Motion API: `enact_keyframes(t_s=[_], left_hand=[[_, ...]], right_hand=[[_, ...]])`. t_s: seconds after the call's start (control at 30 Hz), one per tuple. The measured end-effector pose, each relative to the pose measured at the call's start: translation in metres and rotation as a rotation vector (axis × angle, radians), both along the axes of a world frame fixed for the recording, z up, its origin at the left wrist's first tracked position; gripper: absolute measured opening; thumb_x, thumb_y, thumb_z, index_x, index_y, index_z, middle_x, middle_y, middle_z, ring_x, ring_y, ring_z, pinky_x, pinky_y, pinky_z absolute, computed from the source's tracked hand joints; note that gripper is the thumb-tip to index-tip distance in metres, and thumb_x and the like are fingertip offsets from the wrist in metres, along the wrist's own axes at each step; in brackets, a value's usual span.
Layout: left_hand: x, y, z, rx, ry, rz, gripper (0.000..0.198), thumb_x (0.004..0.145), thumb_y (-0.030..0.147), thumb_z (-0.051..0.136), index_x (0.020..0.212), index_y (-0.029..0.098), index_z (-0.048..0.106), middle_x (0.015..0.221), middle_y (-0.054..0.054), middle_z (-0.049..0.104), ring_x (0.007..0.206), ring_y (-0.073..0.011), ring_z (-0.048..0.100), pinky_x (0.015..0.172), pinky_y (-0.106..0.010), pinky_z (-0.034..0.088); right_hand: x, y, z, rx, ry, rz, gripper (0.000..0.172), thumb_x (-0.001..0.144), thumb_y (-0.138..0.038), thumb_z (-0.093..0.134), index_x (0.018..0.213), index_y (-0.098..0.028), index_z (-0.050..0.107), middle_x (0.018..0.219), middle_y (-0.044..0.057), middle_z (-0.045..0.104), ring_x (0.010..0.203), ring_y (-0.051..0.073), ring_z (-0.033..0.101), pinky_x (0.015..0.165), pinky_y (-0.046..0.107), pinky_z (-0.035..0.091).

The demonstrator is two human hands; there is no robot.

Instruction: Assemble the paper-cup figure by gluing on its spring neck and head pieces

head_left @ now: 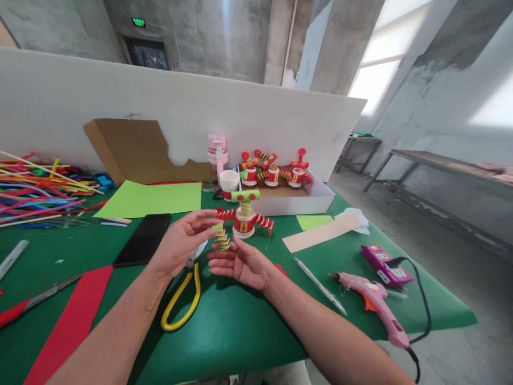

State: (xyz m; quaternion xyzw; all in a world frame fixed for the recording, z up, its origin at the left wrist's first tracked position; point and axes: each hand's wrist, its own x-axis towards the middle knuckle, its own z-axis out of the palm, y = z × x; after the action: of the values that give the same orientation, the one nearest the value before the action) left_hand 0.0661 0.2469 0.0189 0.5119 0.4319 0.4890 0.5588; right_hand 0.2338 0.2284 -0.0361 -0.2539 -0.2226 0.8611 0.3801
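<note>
Between the fingertips of my left hand (185, 235) is the top end of a small folded paper spring (222, 239), yellow-green and hanging down. My right hand (243, 263) is open beside and below it, palm up with the fingers stretched out; whether it touches the spring I cannot tell. Just behind my hands stands a paper-cup figure (243, 222), red and white, with red pleated arms and a green rolled piece (246, 196) on a pleated neck. Yellow-handled scissors (182, 299) lie under my left hand, their blades partly hidden.
A white box (288, 204) holds several similar figures behind. At right lie a pink glue gun (374, 299), a purple power block (387, 266), a white pen (320, 286) and a beige strip (320, 233). At left are a phone (142, 239), red paper (76, 321) and red-handled scissors (38, 301).
</note>
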Motion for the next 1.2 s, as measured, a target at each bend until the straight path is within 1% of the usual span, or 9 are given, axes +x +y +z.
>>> enact_keyframes(t_s=[0.23, 0.4, 0.6, 0.7, 0.8, 0.9, 0.97, 1.07, 1.2], left_hand=[[0.002, -0.002, -0.001, 0.016, 0.018, -0.046, 0.063, 0.057, 0.043, 0.091, 0.110, 0.019, 0.069, 0.098, -0.007, 0.078, 0.086, -0.0213, 0.074, 0.082, -0.035, 0.060], [0.000, 0.001, -0.007, 0.017, 0.013, -0.085, 0.060, 0.061, 0.040, 0.089, 0.114, 0.021, 0.068, 0.105, -0.008, 0.077, 0.096, -0.0238, 0.072, 0.088, -0.037, 0.059], [-0.002, 0.002, -0.007, 0.021, 0.059, -0.196, 0.069, 0.063, 0.033, 0.088, 0.126, 0.026, 0.062, 0.130, -0.008, 0.069, 0.115, -0.0251, 0.066, 0.093, -0.036, 0.056], [0.000, 0.000, -0.006, -0.015, 0.109, -0.251, 0.070, 0.061, 0.033, 0.089, 0.124, 0.024, 0.061, 0.113, -0.008, 0.076, 0.104, -0.0252, 0.071, 0.090, -0.038, 0.056], [0.003, -0.002, -0.007, -0.007, 0.178, -0.215, 0.064, 0.059, 0.036, 0.088, 0.116, 0.023, 0.064, 0.099, -0.006, 0.079, 0.093, -0.0250, 0.073, 0.086, -0.039, 0.056], [0.005, -0.005, -0.007, 0.032, 0.221, -0.165, 0.056, 0.056, 0.040, 0.089, 0.104, 0.022, 0.068, 0.095, -0.006, 0.079, 0.091, -0.0265, 0.072, 0.084, -0.040, 0.057], [0.006, -0.005, -0.001, 0.068, 0.241, -0.129, 0.053, 0.056, 0.042, 0.088, 0.101, 0.022, 0.068, 0.095, -0.006, 0.078, 0.091, -0.0269, 0.072, 0.083, -0.040, 0.056], [0.012, 0.004, 0.022, 0.187, 0.293, -0.057, 0.055, 0.059, 0.044, 0.085, 0.107, 0.022, 0.067, 0.090, -0.005, 0.077, 0.085, -0.0248, 0.071, 0.079, -0.039, 0.055], [0.031, 0.039, 0.058, 0.464, 0.445, 0.033, 0.059, 0.063, 0.043, 0.082, 0.115, 0.022, 0.065, 0.089, -0.005, 0.076, 0.079, -0.0209, 0.067, 0.076, -0.036, 0.052]], right_hand=[[-0.003, -0.001, -0.001, 0.040, 0.004, -0.121, 0.027, 0.098, -0.034, 0.060, 0.093, -0.009, 0.070, 0.083, 0.007, 0.077, 0.072, 0.012, 0.073, 0.082, 0.027, 0.059], [-0.003, -0.002, 0.002, 0.030, 0.020, -0.145, 0.028, 0.101, -0.030, 0.056, 0.090, -0.009, 0.070, 0.080, 0.007, 0.077, 0.070, 0.011, 0.073, 0.075, 0.024, 0.060], [-0.002, -0.001, 0.000, 0.059, 0.013, -0.153, 0.027, 0.099, -0.033, 0.058, 0.094, -0.010, 0.070, 0.079, 0.006, 0.076, 0.070, 0.011, 0.073, 0.077, 0.025, 0.060], [-0.002, -0.001, -0.001, 0.089, 0.010, -0.148, 0.025, 0.096, -0.036, 0.064, 0.099, -0.012, 0.069, 0.079, 0.005, 0.076, 0.071, 0.012, 0.073, 0.077, 0.026, 0.060], [-0.002, -0.001, -0.002, 0.111, 0.003, -0.142, 0.026, 0.093, -0.038, 0.067, 0.101, -0.014, 0.067, 0.080, 0.004, 0.076, 0.072, 0.013, 0.073, 0.077, 0.027, 0.060], [-0.002, -0.001, -0.001, 0.117, -0.006, -0.155, 0.026, 0.094, -0.040, 0.065, 0.098, -0.013, 0.066, 0.078, 0.003, 0.075, 0.071, 0.013, 0.073, 0.079, 0.028, 0.059], [-0.002, -0.001, 0.002, 0.104, -0.006, -0.164, 0.031, 0.097, -0.045, 0.059, 0.098, -0.014, 0.065, 0.080, 0.004, 0.075, 0.072, 0.014, 0.073, 0.080, 0.030, 0.059], [-0.002, -0.001, 0.006, 0.072, -0.007, -0.128, 0.050, 0.098, -0.061, 0.042, 0.099, -0.015, 0.062, 0.087, 0.007, 0.076, 0.073, 0.018, 0.074, 0.078, 0.035, 0.059], [-0.001, 0.000, 0.005, 0.050, -0.045, -0.051, 0.065, 0.097, -0.070, 0.028, 0.098, -0.013, 0.061, 0.085, 0.010, 0.076, 0.069, 0.019, 0.073, 0.074, 0.035, 0.057]])
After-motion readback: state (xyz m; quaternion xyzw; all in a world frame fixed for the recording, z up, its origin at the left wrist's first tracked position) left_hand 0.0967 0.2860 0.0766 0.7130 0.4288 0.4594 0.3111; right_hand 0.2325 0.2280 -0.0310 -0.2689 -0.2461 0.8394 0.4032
